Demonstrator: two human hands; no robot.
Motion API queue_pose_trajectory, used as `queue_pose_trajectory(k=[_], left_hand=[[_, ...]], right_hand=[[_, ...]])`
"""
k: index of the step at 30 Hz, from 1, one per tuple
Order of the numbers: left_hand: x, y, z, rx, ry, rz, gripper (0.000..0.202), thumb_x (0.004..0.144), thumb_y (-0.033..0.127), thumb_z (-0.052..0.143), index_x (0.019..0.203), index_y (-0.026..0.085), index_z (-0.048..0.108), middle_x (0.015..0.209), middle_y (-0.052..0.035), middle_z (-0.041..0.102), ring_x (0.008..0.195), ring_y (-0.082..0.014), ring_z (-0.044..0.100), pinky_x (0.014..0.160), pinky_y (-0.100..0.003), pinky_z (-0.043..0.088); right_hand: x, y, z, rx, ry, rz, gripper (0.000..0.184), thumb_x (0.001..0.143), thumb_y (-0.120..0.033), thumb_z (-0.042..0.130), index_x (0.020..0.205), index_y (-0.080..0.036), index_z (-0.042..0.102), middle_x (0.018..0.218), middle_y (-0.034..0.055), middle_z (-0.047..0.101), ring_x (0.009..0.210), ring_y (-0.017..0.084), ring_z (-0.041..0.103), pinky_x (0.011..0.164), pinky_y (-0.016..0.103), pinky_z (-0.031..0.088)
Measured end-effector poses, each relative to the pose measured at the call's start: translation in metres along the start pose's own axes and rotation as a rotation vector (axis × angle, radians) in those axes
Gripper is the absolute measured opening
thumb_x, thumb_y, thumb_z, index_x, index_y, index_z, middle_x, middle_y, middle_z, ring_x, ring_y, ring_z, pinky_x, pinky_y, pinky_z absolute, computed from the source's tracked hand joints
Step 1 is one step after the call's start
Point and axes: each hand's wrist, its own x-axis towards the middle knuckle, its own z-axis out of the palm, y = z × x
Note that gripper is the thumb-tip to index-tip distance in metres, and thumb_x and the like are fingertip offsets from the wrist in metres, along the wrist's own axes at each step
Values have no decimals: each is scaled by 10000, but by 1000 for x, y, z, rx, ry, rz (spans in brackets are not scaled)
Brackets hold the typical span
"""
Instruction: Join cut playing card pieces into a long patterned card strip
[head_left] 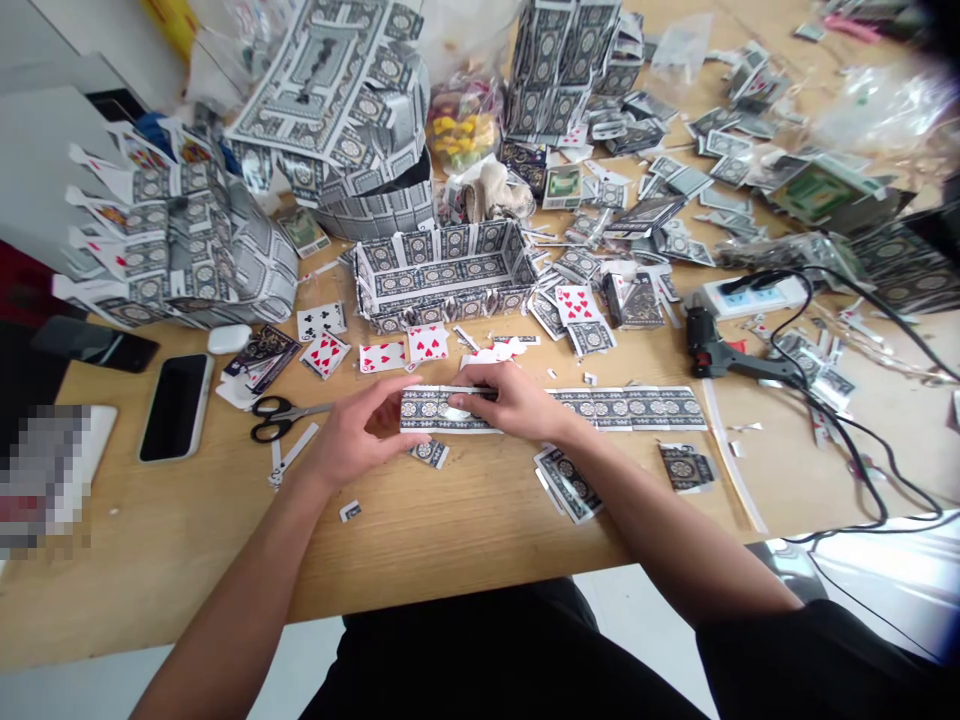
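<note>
- Black cloth over my lap [480,660] fills the near edge of the view, and my bare forearms reach out over a pale wooden table [180,540].
- My left hand [362,432] is curved and relaxed-looking at the left end of a long strip of joined dark-grey patterned card backs [592,408]. Its fingertips touch the strip, but I cannot tell whether they grip it.
- My right hand [511,402] lies over the strip's left half, fingers spread on top and not clenched. I cannot tell whether it is pinching or only pressing.
- That strip lies flat on the table, straight in front of me, running left to right.
- Just beyond it, toward the left, lie red-and-white heart playing cards [401,348] and a black-club playing card [321,320].
- Farther off, in the middle, stands an open rectangular tray built from patterned playing cards [442,275].
- Black-handled steel scissors [281,416] rest just left of my left hand, with a black smartphone [176,407] farther left.
- On the right, a black hot-glue gun [724,350] lies near a white power strip [750,297], with a black cable [847,430] trailing from them.
- Large card-built panels [176,240] heap up at the far left.
</note>
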Motion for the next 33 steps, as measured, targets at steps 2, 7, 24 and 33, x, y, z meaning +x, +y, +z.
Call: queue_pose_trajectory(k=[2,7,24,33], left_hand=[[0,4,-1,-107,-16,-34,733,817,369,906,1480,262,611,1135,-86,786,884,-208,755,820,-353,647],[4,12,-10,-225,7,-34,444,979,342,711,1396,195,673,958,-66,775,856,-189,730,795,-310,603],[6,-5,-12,-262,-77,-175,247,928,381,736,1084,191,751,958,-62,802,808,-185,742,739,-269,593],[9,7,-16,-172,-35,-197,240,971,400,660,858,189,648,678,22,633,542,-102,543,518,-201,445]], right_hand=[[0,0,0,1,16,3,221,984,-380,632,947,-170,692,816,20,678,729,154,557,685,307,422],[0,-1,0,-13,25,6,240,979,-402,635,942,-172,689,798,15,654,718,153,542,680,314,406],[-2,-6,5,-165,30,-33,200,963,-339,616,981,-171,723,833,45,725,724,170,598,700,319,423],[-6,-6,11,-324,61,-169,575,951,-570,701,1371,-185,626,1126,108,719,964,259,677,848,378,506]])
